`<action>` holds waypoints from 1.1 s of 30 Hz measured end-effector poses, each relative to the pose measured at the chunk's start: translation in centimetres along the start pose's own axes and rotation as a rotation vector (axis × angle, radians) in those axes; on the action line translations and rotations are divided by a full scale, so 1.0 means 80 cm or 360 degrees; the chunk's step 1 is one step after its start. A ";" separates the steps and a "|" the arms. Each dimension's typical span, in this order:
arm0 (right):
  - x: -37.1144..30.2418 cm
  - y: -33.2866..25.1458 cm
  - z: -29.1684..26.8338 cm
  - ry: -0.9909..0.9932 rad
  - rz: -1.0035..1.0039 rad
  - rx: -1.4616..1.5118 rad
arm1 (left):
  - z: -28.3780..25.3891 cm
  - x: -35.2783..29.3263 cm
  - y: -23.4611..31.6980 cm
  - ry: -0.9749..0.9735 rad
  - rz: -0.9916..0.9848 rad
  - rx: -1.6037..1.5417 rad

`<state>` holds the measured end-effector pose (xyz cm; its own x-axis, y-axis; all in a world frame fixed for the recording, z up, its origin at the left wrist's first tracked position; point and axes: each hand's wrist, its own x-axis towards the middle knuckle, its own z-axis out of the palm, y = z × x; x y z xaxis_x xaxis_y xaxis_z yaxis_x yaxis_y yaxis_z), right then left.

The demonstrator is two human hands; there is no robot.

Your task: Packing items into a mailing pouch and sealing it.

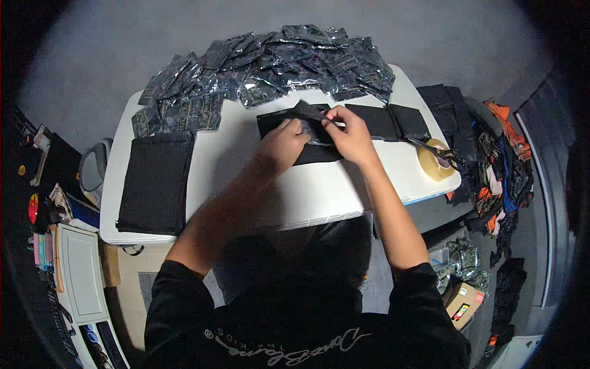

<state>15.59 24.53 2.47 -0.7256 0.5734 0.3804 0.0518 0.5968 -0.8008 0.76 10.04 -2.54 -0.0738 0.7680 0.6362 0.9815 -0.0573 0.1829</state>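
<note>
A folded black cloth (287, 117) is between my two hands at the middle of the white table (233, 197). Its upper edge rises in a crumpled fold. My left hand (286, 144) has its fingers curled on the cloth's near left part. With thumb and forefinger, my right hand (349, 135) pinches its right edge. A greyish, slightly glossy patch shows between the hands; whether it is plastic or fabric I cannot tell. More black cloth (319, 157) lies flat beneath them. Right of my right hand are flat black pieces (372, 121).
A large heap of glossy plastic-wrapped black packets (276, 61) covers the table's far side. At left sits a stack of folded black cloth (153, 184). A tape roll (434, 163) and black scissors (430, 147) lie at the right edge. Beyond is piled clothing (507, 154).
</note>
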 end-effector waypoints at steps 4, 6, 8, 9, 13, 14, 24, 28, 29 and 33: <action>-0.014 -0.005 -0.006 -0.0067 -0.0209 -0.0190 | 0.011 0.009 0.006 -0.0179 -0.0137 0.0102; -0.018 -0.007 -0.010 -0.0124 -0.0207 -0.0288 | 0.014 0.009 0.010 -0.0283 -0.0227 0.0085; -0.022 -0.004 -0.014 -0.0120 -0.0308 -0.0366 | 0.015 0.008 0.016 -0.0196 -0.0299 0.0065; -0.023 -0.003 -0.012 -0.0116 -0.0305 -0.0364 | 0.017 0.005 0.008 -0.0200 -0.0296 0.0066; -0.036 -0.010 -0.003 -0.0109 -0.0388 -0.0412 | 0.028 -0.015 -0.022 -0.0068 -0.0295 -0.0052; -0.040 -0.017 -0.001 -0.0134 -0.0366 -0.0430 | 0.033 -0.020 -0.027 0.0114 -0.0362 -0.0128; -0.020 -0.011 -0.004 0.0047 -0.0338 -0.0303 | 0.016 -0.024 -0.029 -0.0104 -0.0116 0.0016; 0.003 0.021 -0.021 0.0113 -0.0105 -0.0064 | -0.007 -0.009 -0.042 -0.0009 -0.0579 -0.0432; 0.004 0.030 -0.026 0.0094 -0.0011 -0.0005 | -0.009 -0.004 -0.039 -0.0111 -0.0875 -0.0493; 0.002 0.022 -0.014 0.0002 0.0030 0.0046 | 0.011 -0.004 -0.035 -0.0219 -0.1117 -0.0677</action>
<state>16.34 26.34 1.64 -0.7236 0.5852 0.3660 0.0454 0.5694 -0.8208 -1.78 10.54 -3.93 -0.5945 0.7845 0.1764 0.5625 0.2490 0.7884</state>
